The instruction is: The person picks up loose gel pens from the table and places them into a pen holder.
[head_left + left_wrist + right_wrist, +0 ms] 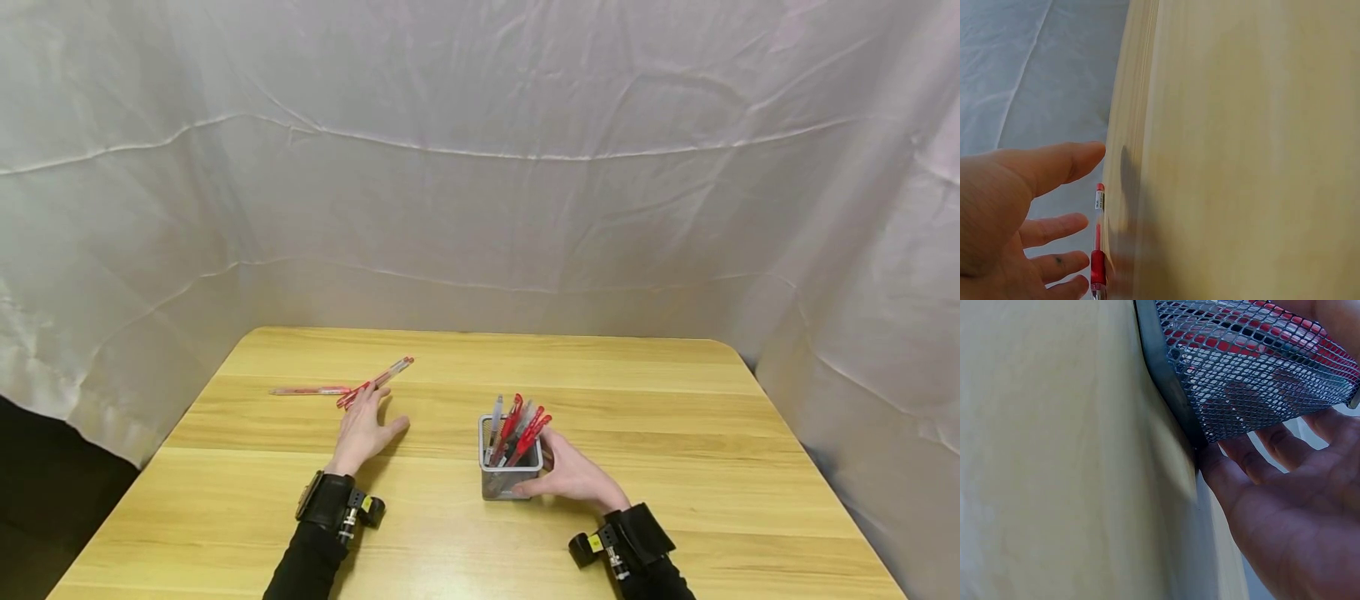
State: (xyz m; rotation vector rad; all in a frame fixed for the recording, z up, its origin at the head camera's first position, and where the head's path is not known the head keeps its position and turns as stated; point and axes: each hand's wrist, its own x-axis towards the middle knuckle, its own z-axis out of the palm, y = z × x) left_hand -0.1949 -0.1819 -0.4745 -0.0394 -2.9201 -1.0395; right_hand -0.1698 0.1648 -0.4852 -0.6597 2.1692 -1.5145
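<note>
My left hand [363,429] reaches over the left part of the table, fingers fairly straight and thumb spread away. By its fingertips lie red pens: one [309,391] flat to the left, and a pair [392,372] slanting up to the right. The left wrist view shows one pen [1098,265] just past the fingertips; whether they touch it I cannot tell. My right hand [576,475] holds a grey mesh pen holder [501,482], thumb at its front and fingers around the far side. Several red and clear pens [517,429] stand in the holder, leaning various ways.
The light wooden table [675,417] has rounded far corners. A pale cloth curtain [525,208] hangs behind it and along both sides. Black straps with small cameras sit on both wrists.
</note>
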